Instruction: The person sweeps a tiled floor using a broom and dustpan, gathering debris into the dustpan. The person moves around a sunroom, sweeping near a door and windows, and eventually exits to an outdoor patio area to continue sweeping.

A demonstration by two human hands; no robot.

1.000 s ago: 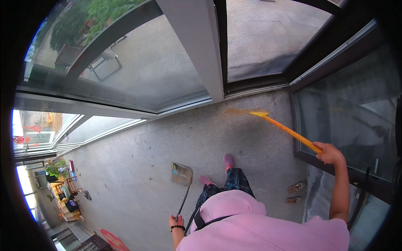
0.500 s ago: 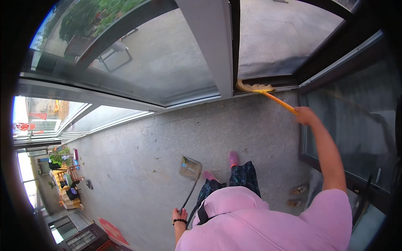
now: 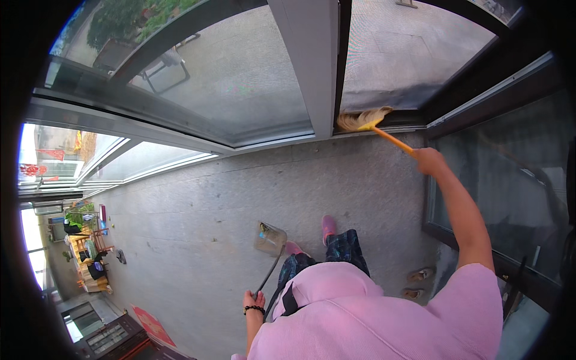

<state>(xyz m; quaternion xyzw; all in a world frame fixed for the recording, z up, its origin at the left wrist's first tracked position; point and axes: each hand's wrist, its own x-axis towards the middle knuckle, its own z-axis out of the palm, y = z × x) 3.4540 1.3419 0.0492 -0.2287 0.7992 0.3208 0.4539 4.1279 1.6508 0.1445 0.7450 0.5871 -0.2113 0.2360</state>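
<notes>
My right hand (image 3: 429,161) is wrapped round the orange handle of a broom (image 3: 393,140). The broom's tan bristles lie against the door sill (image 3: 409,128) at the foot of the doorway, toward its left end. Low in front of me, my left hand (image 3: 254,300) grips the dark handle of a long-handled dustpan (image 3: 270,239). That pan is on the grey floor just left of my pink shoes, with some small bits in it that I cannot make out.
A dark-framed glass door (image 3: 498,180) stands swung in on my right. Glass panels in white frames (image 3: 270,141) run along the left. Slippers (image 3: 420,274) lie on the floor at right. Far left are a cloth-covered table (image 3: 96,282) and a red mat (image 3: 151,326).
The broom head has tilted and its bristles have shifted up onto the sill, fanning out. My right hand has moved slightly left. The dustpan stays by my feet.
</notes>
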